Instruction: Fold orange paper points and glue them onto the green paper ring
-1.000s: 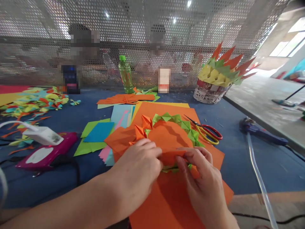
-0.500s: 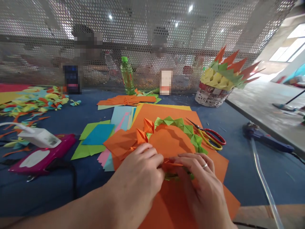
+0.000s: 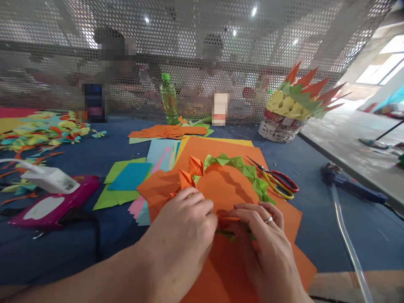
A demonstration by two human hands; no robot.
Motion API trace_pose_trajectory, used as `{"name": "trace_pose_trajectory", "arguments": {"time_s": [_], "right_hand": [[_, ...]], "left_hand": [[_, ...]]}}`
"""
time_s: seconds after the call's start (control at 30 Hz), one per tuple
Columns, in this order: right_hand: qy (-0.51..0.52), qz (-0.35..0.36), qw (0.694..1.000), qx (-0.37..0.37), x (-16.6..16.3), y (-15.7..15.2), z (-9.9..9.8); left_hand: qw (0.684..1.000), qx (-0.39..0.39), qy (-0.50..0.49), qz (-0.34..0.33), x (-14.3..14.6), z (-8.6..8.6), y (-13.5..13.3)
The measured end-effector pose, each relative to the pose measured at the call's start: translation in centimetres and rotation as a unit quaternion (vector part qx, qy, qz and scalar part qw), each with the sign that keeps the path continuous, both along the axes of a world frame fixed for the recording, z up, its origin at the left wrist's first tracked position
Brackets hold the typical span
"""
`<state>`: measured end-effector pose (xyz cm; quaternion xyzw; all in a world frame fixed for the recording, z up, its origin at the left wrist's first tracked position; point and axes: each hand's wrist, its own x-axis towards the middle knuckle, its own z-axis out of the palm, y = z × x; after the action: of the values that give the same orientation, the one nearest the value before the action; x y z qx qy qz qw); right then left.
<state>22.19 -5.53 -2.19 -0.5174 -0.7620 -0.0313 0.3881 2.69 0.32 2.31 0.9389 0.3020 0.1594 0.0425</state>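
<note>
A ring of folded green paper (image 3: 248,170) lies over orange paper sheets (image 3: 221,149), its near side partly hidden by my hands. Orange folded points (image 3: 195,166) stand up along its left side. My left hand (image 3: 186,229) is closed round the near-left part of this ring, fingers curled. Between the thumb and fingers of my right hand (image 3: 268,244) is a small orange folded paper piece (image 3: 229,218), pinched against the ring's near side. Its inner end is hidden by the left fingers. Red-and-yellow-handled scissors (image 3: 280,183) rest just right of the ring.
A blue glue gun (image 3: 356,185) with a clear glue stick lies right. At left are a magenta power strip (image 3: 83,185) with a white charger (image 3: 52,180) and paper scraps (image 3: 41,130). Behind stand a green-capped bottle (image 3: 168,101), a paper-topped basket (image 3: 282,122) and a perforated screen (image 3: 189,25).
The orange piece and my right fingers have shifted slightly near the ring's front edge. My left hand keeps its hold, and the camera view has moved a little.
</note>
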Motion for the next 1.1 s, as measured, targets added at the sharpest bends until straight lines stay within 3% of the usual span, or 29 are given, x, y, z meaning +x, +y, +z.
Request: {"name": "trace_pose_trajectory", "arguments": {"time_s": [0.5,0.77,1.1], "right_hand": [[0.038,-0.006,0.999,0.036,-0.7,0.2,0.8],[0.037,0.002,0.999,0.017,-0.7,0.2,0.5],[0.03,-0.001,0.999,0.032,-0.8,0.0,0.5]], "left_hand": [[0.997,-0.016,0.005,0.077,0.2,1.4,-0.5],[0.998,-0.038,-0.026,0.039,0.6,1.1,0.0],[0.997,-0.06,-0.021,0.054,0.5,0.7,-0.1]]}}
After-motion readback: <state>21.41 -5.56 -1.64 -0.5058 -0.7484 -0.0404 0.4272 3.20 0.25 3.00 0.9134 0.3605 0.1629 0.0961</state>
